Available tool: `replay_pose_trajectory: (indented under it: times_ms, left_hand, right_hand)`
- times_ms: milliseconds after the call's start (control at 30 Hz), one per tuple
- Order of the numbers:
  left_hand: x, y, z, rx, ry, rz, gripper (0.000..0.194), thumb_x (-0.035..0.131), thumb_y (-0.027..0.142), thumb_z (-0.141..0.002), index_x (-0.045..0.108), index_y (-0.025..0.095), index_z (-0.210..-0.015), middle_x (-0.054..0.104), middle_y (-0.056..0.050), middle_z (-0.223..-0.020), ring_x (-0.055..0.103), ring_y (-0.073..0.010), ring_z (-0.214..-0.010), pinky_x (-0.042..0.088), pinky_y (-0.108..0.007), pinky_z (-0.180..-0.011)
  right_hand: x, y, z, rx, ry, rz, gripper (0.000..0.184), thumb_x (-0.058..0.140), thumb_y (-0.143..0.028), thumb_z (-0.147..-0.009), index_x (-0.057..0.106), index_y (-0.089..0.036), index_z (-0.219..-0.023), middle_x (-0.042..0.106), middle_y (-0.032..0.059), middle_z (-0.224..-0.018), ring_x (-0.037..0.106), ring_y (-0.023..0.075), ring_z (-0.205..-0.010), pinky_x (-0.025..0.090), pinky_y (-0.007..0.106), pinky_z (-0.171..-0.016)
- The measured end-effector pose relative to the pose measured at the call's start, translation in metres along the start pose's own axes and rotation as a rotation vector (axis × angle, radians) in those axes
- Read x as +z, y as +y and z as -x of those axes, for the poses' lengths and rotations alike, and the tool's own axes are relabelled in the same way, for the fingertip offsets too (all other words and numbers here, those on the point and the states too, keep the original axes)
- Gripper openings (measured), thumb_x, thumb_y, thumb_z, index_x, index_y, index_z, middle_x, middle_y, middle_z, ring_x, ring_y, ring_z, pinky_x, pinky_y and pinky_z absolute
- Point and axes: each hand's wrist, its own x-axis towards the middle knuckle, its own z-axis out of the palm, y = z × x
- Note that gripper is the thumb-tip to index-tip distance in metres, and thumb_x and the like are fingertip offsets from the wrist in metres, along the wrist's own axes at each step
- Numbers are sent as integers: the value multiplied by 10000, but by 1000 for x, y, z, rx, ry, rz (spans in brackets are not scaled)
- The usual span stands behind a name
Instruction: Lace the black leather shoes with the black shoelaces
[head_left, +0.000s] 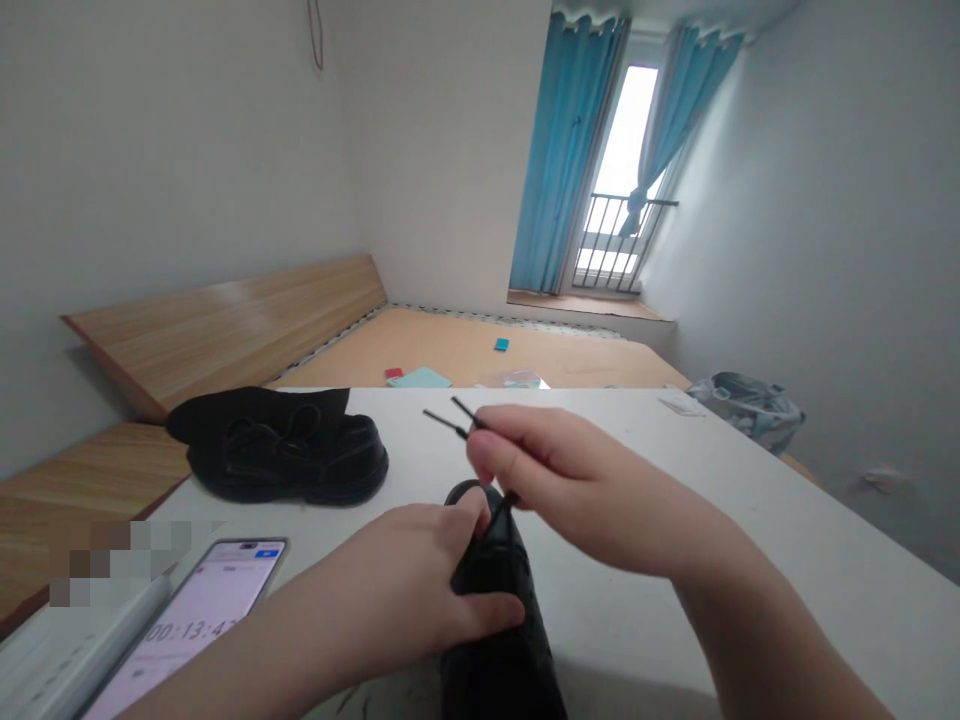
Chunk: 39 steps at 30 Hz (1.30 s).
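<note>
A black shoe [501,640] stands on the white table [787,540] right in front of me, toe toward me. My left hand [427,590] is wrapped round the shoe's upper, thumb pressed on its side. My right hand [570,480] hovers just above the shoe and pinches both black lace ends [459,418], which stick out up and to the left past my fingers. The laces run down from my fingers into the shoe. A second black shoe [300,458] lies on its side at the table's left, on a black cloth [255,408].
A phone [196,622] showing a running timer lies at the lower left of the table. Behind the table is a bare wooden bed frame [225,330] with small coloured items on it. A bag [750,405] sits at the right by the wall. Blue curtains [562,150] flank a window.
</note>
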Motion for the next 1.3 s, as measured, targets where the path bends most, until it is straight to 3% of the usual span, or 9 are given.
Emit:
replay_pose_trajectory:
  times_ms: [67,233,500,633,800,900,1033,1200,1300]
  left_hand:
    - [-4,3,-2,6,16,30,377,589,564,-773,605,227,-940,685,-15,-848,619,-223,-737,413,-294,-644]
    - [-10,8,-6,95,209,57,339,419,422,-919,575,211,-704,615,-4,-815,558,-181,-778,372,-295,-670]
    - [-7,11,-5,129,68,410,320,415,440,-917,603,227,-771,586,4,-883,543,-170,-840,441,-287,-786]
    - [-19,7,-7,70,266,762,334,373,441,-940,468,215,-713,559,0,-805,561,-175,-867,479,-311,-862]
    - [-40,5,-1,111,342,1135,363,314,407,-961,315,226,-646,289,63,-528,309,-87,-439,419,-214,-467]
    - [-52,0,6,83,479,958,401,329,477,-949,311,231,-632,235,70,-483,179,-90,-407,235,-209,-367]
    - [-55,-7,12,31,563,398,550,284,626,-924,336,217,-560,325,41,-513,307,-109,-460,266,-250,-436]
    - [-41,-7,19,30,262,8,410,352,473,-938,579,236,-691,622,14,-700,564,-174,-646,374,-280,-599]
    - [-35,-2,26,9,69,-111,357,372,383,-923,630,253,-713,663,8,-694,601,-185,-641,339,-280,-576]
  right_hand:
    - [-4,11,-4,68,131,74,300,395,-374,-984,481,-198,-757,505,-44,-652,487,105,-606,334,238,-547]
    - [-5,33,-16,194,159,-50,290,352,-375,-987,469,-200,-787,499,-59,-547,506,102,-493,373,233,-508]
    - [0,31,-21,145,209,-151,296,416,-327,-964,496,-182,-718,497,-50,-561,463,88,-514,328,215,-497]
    - [-12,41,-23,106,344,-300,287,449,-299,-945,531,-162,-706,448,-51,-602,353,71,-503,255,221,-478]
    - [-31,55,-22,103,427,-557,176,424,-185,-910,541,-163,-780,418,-55,-558,323,77,-474,218,232,-466]
    - [-36,56,-16,89,423,-451,212,426,-235,-935,566,-161,-793,336,-72,-526,281,83,-472,200,246,-471]
    - [-34,46,-7,30,266,-68,326,436,-367,-963,604,-168,-767,348,-57,-582,324,93,-524,243,251,-505]
    - [-16,38,13,89,-129,160,272,465,-318,-962,646,-177,-815,590,-9,-708,499,125,-652,347,256,-592]
    - [1,41,35,165,-223,175,258,467,-272,-958,642,-177,-795,644,8,-737,537,140,-674,363,265,-619]
